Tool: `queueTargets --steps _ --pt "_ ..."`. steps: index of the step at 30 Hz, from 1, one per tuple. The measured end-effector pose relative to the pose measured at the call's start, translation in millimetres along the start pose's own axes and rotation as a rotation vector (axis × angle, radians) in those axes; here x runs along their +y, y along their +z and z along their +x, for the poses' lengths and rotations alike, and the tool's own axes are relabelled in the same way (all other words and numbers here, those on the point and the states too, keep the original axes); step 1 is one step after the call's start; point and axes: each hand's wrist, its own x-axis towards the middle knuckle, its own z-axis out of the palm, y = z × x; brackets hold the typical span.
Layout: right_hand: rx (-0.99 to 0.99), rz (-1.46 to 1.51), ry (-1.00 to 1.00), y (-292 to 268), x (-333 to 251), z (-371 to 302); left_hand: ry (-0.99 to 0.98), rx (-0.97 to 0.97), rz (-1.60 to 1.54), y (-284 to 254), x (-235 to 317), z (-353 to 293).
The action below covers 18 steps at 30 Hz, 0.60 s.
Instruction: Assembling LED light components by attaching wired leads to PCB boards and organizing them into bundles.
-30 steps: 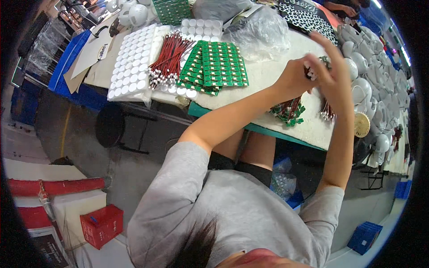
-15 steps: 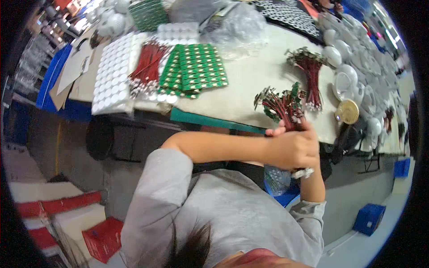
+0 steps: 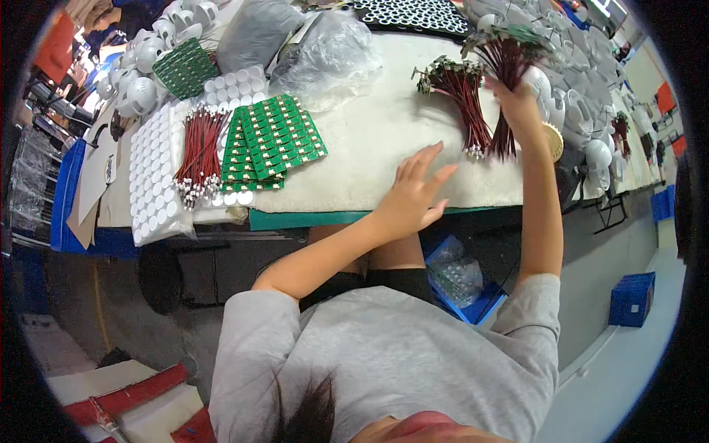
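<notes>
A bundle of dark red wires (image 3: 507, 63) with small green boards at its top hangs upright from my right hand (image 3: 519, 107), whose fingers close round its side. Just left of it a second bundle of red wires (image 3: 463, 103) lies on the table, its white connector ends toward me. Over the front edge of the table, my left hand (image 3: 415, 193) is open with fingers spread, holding nothing. Left of that, green circuit board panels (image 3: 277, 140) lie stacked beside a pile of loose red wires (image 3: 201, 151) with white connectors.
White round discs (image 3: 155, 177) in sheets line the table's left end. Clear plastic bags (image 3: 325, 63) and a black tray of white rings (image 3: 413, 16) lie farther back. White plastic housings (image 3: 583, 111) crowd the right side. Below the table edge sits a blue bin (image 3: 473, 310) with a bag inside.
My right hand has carried its wire bundle up and away from me, beside the other bundle. My left hand has come off the bundle and opened. The view has shifted too.
</notes>
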Motion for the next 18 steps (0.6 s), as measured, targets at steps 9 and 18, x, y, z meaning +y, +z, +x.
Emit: queueTargets --steps 9,18 --pt "0.222 -0.365 0.153 85 81 34 -0.074 -0.105 -0.173 -6 -5 -16" --pt "-0.052 -0.585 0.084 82 90 29 -0.193 -0.167 -0.41 -12 -4 -24"
